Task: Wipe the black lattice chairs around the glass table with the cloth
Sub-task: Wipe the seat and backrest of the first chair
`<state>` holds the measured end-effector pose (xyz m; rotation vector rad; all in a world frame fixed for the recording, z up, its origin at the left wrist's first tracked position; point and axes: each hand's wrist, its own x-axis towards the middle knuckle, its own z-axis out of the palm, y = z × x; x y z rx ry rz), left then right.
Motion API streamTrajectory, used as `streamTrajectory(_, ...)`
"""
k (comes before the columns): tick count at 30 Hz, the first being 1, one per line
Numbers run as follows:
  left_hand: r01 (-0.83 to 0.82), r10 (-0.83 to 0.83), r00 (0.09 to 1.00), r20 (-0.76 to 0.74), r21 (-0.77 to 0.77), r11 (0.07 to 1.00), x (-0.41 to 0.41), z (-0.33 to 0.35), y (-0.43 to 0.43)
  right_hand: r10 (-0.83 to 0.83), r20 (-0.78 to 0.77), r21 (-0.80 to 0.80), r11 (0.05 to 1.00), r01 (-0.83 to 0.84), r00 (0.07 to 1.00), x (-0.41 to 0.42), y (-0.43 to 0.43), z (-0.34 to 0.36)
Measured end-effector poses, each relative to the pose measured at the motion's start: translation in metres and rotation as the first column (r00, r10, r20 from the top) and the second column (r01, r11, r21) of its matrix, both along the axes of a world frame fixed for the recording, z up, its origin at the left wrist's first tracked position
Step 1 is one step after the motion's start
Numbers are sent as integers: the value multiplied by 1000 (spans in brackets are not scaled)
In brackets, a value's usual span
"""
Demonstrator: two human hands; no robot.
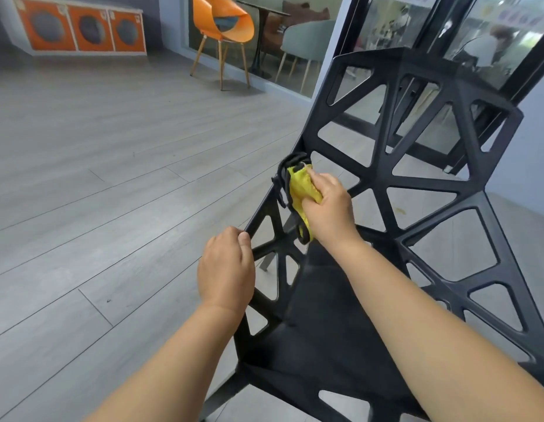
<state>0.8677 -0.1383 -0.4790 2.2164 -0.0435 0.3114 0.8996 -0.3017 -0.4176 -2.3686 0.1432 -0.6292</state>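
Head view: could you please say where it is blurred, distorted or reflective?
Head view: wide-angle distortion bends the floor planks; the glass wall is soft and reflective; the left hand, right hand, yellow cloth and lattice chair look sharp, evenly lit.

No text reads legibly, we note: small pale tags on the orange panels, far up and left of the fingers, are blurred, as are purple marks on a white sheet behind glass, up and right of them.
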Motion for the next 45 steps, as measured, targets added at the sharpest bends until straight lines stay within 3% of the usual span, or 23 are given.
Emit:
streamTrajectory(3,-11,12,1000,19,-51,999,2,-4,2,74,-83,42,997,-71,994,39,17,-12)
streamTrajectory(7,-9,14,997,72,-64,998,4,-8,2,106,-58,56,993,-103,993,37,22,-40)
streamTrajectory(9,-12,21,996,88,-100,995,2,-8,2,138,-46,-19,990,-139,989,25,22,-44)
streamTrajectory(14,-45,127,969,212,-355,934,0,-9,3,187,-37,-210,959,-191,982,-22,50,-57)
streamTrajectory(17,-50,152,962,227,-400,915,-2,-10,4,230,28,-323,923,-209,973,-47,65,-74)
streamTrajectory(29,-38,75,960,270,-138,990,3,-9,0,400,248,-576,793,-198,882,-4,24,-74)
streamTrajectory(34,-48,57,964,259,-44,998,8,-8,0,450,273,-531,808,-256,850,16,10,-69)
streamTrajectory(37,-51,11,969,248,153,987,10,-9,-2,366,294,-452,867,-209,883,33,-10,-52)
streamTrajectory(40,-18,-33,986,164,298,954,12,-10,-3,197,267,-525,851,-28,943,64,-31,-17)
streamTrajectory(42,15,-52,993,106,323,946,11,-8,-2,93,251,-563,824,67,963,87,-40,11)
streamTrajectory(45,49,-69,996,50,323,945,11,-3,-2,-59,328,-477,851,219,943,112,-47,35)
